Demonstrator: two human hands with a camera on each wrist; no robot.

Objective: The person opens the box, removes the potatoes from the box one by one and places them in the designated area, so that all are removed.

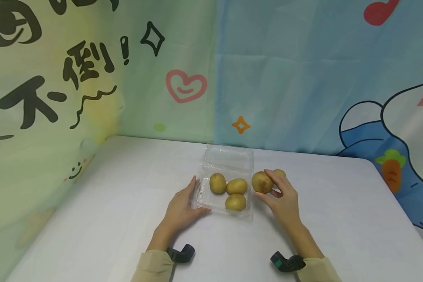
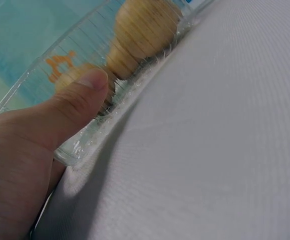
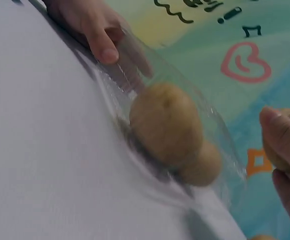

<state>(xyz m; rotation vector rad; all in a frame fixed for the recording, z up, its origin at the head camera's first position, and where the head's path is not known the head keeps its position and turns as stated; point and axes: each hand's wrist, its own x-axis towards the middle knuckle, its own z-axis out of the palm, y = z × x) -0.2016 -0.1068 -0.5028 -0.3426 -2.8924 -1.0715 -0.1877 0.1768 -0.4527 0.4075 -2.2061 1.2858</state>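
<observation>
A fifth potato (image 1: 279, 172) on the bench (image 1: 127, 219) is mostly hidden behind the right hand (image 1: 283, 197); only its top shows. The right wrist view cuts that hand off at the frame's edge and blurs the clear plastic container (image 1: 203, 197), whose edges are hard to trace. Both forearms, in pale yellow sleeves (image 1: 153, 266), run out of the head view at the bottom.

The left forearm slants up and inward to the container's near left corner, palm facing it. The right forearm leans up and to the left, the hand arched beside the container's right edge.

The left hand (image 1: 183, 207) is spread wide around the corner: its thumb presses the front wall, the other fingers lie along the left side, and the corner is held between them. The right hand's fingers are partly closed, pinching a round potato (image 1: 262, 182) between thumb and fingertips, just outside the container. Inside the container sit three potatoes: one at left (image 1: 217, 183), one at right (image 1: 237, 186), one in front (image 1: 235, 203). The lid (image 1: 228, 156) lies folded back, away from the person.
</observation>
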